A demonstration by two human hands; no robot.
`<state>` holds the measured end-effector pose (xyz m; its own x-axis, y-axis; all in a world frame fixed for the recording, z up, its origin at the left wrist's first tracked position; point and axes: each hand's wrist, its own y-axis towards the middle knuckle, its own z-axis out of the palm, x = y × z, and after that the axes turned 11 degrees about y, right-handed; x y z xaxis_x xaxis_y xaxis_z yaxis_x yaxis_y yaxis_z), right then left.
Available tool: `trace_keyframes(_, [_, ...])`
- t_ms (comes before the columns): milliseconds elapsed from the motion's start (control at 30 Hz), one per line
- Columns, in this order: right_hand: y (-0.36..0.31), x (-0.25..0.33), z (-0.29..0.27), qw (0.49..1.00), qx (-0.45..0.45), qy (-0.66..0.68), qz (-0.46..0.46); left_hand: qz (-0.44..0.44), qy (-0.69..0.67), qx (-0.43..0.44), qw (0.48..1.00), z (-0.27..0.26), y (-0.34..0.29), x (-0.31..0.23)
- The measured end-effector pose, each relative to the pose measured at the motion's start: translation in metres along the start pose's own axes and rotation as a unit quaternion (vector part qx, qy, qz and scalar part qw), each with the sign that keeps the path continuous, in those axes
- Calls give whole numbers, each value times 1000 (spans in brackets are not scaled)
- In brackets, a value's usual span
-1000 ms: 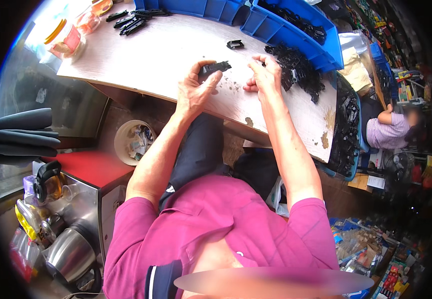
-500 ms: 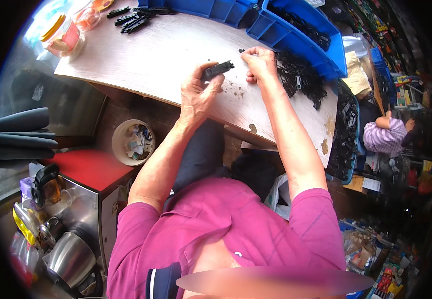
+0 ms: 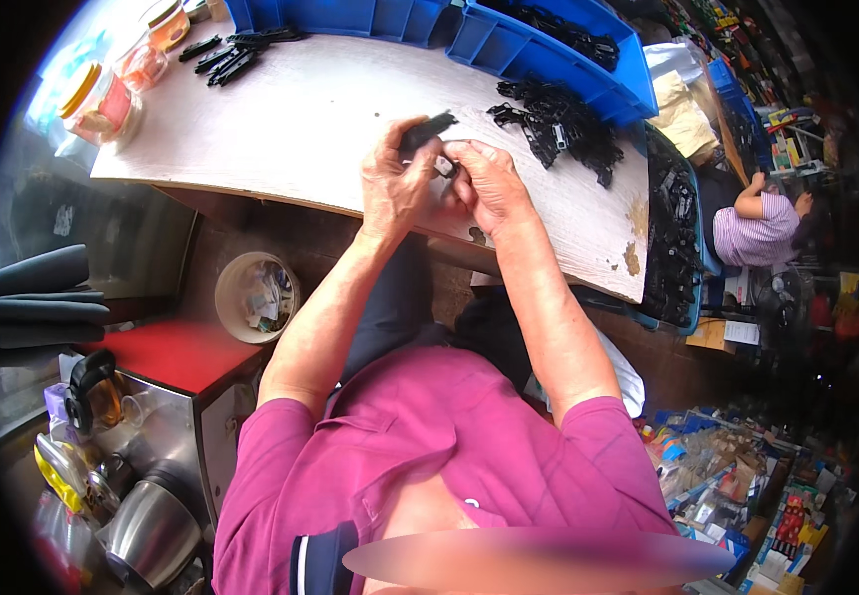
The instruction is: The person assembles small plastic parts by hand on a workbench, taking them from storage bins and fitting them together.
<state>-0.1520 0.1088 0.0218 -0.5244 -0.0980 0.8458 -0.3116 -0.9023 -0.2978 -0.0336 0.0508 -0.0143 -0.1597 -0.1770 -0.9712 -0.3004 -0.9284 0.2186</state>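
Observation:
My left hand (image 3: 390, 183) is closed round a long black plastic part (image 3: 429, 131), held above the table's front edge. Close against it, my right hand (image 3: 494, 183) has its fingers bent in a pinch near the part's lower end. A small dark and greyish bit shows at those fingertips, too blurred to name. To the right on the table lies a tangled pile of small black plastic pieces (image 3: 573, 129). Several long black parts (image 3: 231, 59), similar to the held one, are heaped at the far left.
Blue bins (image 3: 549, 59) line the table's (image 3: 281, 119) far edge, one with black parts inside. Jars (image 3: 97, 104) stand at the left corner. A blue-rimmed tub of black pieces (image 3: 673, 218) is at the right; a waste bucket (image 3: 256, 297) sits below. Another person (image 3: 757, 223) is farther right.
My right hand has come from the pile of black pieces to meet my left hand. The left still grips the long black part. The whole view has shifted slightly.

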Motion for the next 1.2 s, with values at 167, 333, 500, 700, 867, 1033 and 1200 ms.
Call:
trace_keyframes(167, [-18,-8,5,998,-56,-1,-30,40,21,-77,996,5,3,0])
trace_keyframes(333, [-21,-23,-3,990,-60,36,-126,3,-41,-48,998,14,-8,-6])
trace_keyframes(500, [-38,3,-6,986,-66,118,-101,-43,-54,3,998,6,-13,-7])
trace_keyframes(700, [-45,12,-7,986,-19,137,-95,47,130,90,986,3,-12,1])
trace_keyframes(867, [-38,4,-18,989,-20,117,-93,90,208,143,963,6,-14,-11])
trace_keyframes(1033, [-36,1,-29,995,0,73,-71,82,222,144,961,4,-15,-16])
trace_keyframes(1200, [-32,-5,-34,993,1,77,-91,87,230,146,958,5,-15,-17])
